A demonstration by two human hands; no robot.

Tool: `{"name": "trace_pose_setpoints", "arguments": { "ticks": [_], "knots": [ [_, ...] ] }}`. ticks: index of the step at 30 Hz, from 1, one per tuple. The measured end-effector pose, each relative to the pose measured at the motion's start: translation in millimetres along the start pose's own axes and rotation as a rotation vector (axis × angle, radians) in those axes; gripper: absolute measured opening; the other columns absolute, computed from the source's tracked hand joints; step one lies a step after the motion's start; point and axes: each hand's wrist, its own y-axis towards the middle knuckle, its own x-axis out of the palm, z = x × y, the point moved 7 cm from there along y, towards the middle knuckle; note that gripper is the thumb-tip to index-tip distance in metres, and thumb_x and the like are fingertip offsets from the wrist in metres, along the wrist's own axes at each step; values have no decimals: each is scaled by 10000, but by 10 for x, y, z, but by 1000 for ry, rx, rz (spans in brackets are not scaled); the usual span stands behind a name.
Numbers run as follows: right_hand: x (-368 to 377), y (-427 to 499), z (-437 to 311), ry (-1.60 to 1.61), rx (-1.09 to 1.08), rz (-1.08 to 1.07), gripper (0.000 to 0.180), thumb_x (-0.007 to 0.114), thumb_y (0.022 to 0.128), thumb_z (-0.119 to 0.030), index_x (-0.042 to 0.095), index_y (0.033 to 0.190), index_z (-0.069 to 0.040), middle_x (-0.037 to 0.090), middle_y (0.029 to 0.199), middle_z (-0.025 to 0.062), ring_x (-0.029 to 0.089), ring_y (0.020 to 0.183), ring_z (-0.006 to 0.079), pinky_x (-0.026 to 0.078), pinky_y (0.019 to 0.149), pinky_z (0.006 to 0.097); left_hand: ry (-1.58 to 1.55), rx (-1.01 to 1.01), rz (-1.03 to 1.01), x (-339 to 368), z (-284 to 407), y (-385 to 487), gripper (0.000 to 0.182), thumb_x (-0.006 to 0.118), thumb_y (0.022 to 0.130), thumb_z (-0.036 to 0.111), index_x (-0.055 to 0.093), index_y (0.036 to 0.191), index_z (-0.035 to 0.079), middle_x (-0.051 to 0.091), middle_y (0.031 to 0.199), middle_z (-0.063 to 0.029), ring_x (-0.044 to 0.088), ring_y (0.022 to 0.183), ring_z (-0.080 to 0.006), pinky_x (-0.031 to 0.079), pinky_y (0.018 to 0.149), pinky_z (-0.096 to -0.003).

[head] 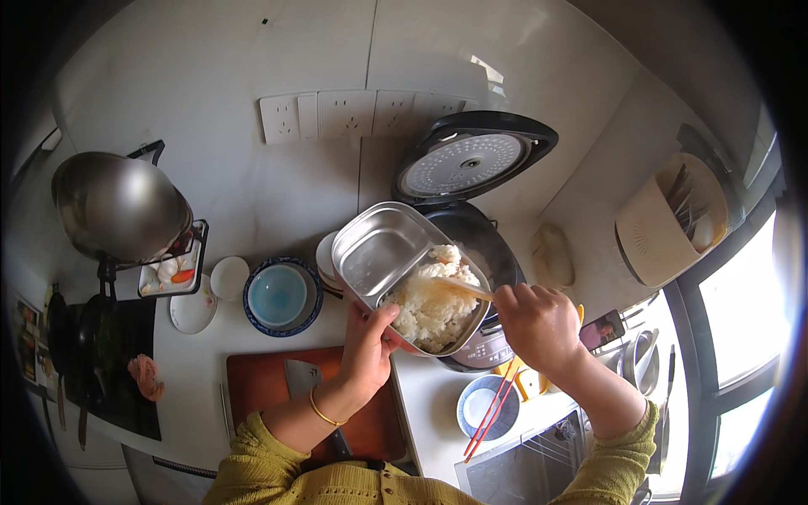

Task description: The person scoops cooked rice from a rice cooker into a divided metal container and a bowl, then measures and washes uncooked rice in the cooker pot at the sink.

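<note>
My left hand [371, 344] grips the near rim of a divided stainless steel lunch box [379, 243], held up over the counter. Its left compartment holds no food; cooked white rice [435, 309] is heaped in the right one. In my right hand [536, 325] is a light-coloured rice paddle [464, 289], its blade against the rice. Behind and partly under the box stands a rice cooker [476, 353] with its lid [470, 161] raised. The box and my right hand hide much of the cooker's inside.
On the left, a cutting board [252, 379] carries a cleaver [304, 374]. Blue bowls [278, 295] stand behind it, near a wok [120, 208]. Red chopsticks [489, 420] lie across a bowl [473, 404] beside the sink [505, 473]. A utensil holder [653, 230] hangs at right.
</note>
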Motion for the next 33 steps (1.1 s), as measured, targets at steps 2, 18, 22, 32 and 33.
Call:
{"name": "trace_pose_setpoints", "arguments": {
  "ticks": [2, 18, 22, 32, 33],
  "knots": [
    [-120, -13, 55, 13, 64, 81, 144, 678, 817, -128, 539, 780, -108, 512, 640, 30, 586, 571, 209, 492, 522, 348, 17, 29, -29, 33, 15, 25, 534, 663, 839, 190, 412, 1306, 121, 552, 1187, -34, 603, 1013, -145, 580, 753, -298],
    [437, -311, -300, 158, 51, 127, 217, 606, 790, -212, 579, 911, -33, 634, 756, 89, 662, 646, 226, 505, 553, 329, 111, 17, -101, -23, -45, 15, 473, 612, 851, 309, 546, 1224, 25, 560, 1260, -110, 559, 1151, -248, 518, 934, -437],
    [486, -349, -364, 205, 66, 135, 191, 606, 789, -197, 591, 872, -26, 641, 735, 84, 668, 646, 233, 512, 556, 336, 133, -18, -129, 48, -61, -74, 495, 618, 848, 319, 538, 1235, 22, 557, 1260, -105, 551, 1138, -236, 506, 921, -413],
    [374, -500, -226, 272, 117, 130, 199, 613, 793, -204, 548, 889, -42, 587, 743, 69, 647, 664, 243, 513, 581, 351, 134, 14, 14, -1, -100, -113, 513, 651, 846, 340, 537, 1239, 31, 563, 1261, -97, 554, 1134, -221, 505, 901, -387],
    [337, -514, -200, 273, 127, 151, 190, 614, 790, -195, 557, 888, -42, 602, 752, 79, 655, 666, 247, 515, 587, 350, 130, 10, 15, -8, -94, -114, 512, 651, 847, 340, 537, 1240, 32, 562, 1264, -95, 554, 1137, -220, 505, 903, -386]
  ]
}}
